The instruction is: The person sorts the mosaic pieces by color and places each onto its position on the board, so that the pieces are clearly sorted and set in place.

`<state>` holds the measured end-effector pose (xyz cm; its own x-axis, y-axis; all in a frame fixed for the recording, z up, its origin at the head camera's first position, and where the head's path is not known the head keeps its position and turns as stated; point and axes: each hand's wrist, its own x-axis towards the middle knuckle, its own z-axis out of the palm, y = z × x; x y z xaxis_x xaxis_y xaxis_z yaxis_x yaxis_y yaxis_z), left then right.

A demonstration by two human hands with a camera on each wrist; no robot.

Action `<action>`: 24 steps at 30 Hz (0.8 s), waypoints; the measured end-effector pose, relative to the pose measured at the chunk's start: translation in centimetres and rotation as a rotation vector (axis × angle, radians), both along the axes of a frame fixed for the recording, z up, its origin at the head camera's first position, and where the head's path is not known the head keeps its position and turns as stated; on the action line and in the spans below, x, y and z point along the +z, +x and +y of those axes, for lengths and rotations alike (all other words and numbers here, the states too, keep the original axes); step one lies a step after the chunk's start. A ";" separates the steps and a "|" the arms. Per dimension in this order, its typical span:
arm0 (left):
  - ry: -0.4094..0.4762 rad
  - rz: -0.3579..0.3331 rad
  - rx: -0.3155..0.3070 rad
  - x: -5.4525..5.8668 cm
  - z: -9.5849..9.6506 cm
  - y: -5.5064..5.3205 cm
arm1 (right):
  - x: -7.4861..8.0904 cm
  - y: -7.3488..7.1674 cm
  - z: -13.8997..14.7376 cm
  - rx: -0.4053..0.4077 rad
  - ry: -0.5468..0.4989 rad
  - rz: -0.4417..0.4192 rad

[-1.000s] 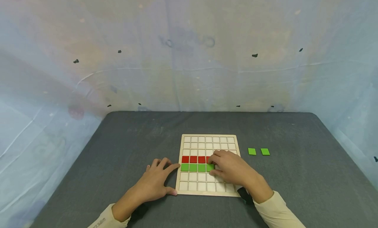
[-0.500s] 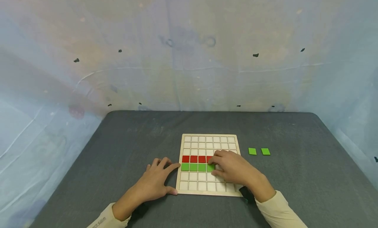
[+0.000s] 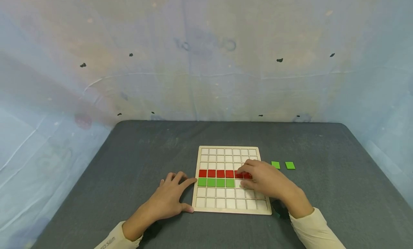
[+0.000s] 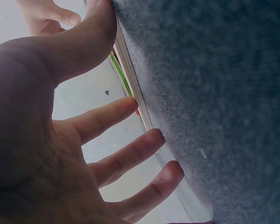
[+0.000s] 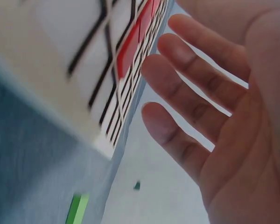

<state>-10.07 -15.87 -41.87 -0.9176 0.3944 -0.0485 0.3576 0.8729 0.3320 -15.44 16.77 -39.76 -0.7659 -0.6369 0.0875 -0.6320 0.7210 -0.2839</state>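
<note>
A light wooden grid board (image 3: 232,210) lies on the table, with a row of red square tiles (image 3: 220,174) across its middle. Just below that row lie several green tiles (image 3: 211,182) in the left cells. My left hand (image 3: 169,198) has its fingers spread at the board's left edge, forefinger and thumb touching the frame. Over the right part of the board is my right hand (image 3: 267,179), fingers relaxed and nothing seen between them. Its fingers (image 5: 168,84) are straight and apart in the right wrist view. It covers part of the red row's right end.
Two loose green tiles, one nearer (image 3: 275,165) and one farther right (image 3: 290,165), lie on the dark table (image 3: 338,191) beyond the board's right edge. A pale patterned sheet (image 3: 206,62) hangs behind and at the sides.
My right hand has moved right across the board, off the fourth green tile, and more of the red row shows. The left hand stays at the edge.
</note>
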 end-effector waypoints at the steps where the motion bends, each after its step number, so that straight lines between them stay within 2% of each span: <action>1: 0.001 -0.001 0.001 0.0 0.0 0.0 | 0.1 -0.1 0.4 -0.010 0.000 -0.001; 15: -0.001 0.004 0.000 -0.1 0.0 0.1 | 1.1 -1.1 7.5 -0.239 0.015 -0.025; 24: -0.003 -0.004 0.000 0.0 0.0 0.1 | 0.7 -1.9 11.5 -0.314 -0.013 -0.032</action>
<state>-9.98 -15.87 -41.87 -0.9176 0.3939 -0.0529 0.3560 0.8740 0.3308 -17.30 28.22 -39.06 -0.9276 -0.3677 0.0664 -0.3694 0.8758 -0.3106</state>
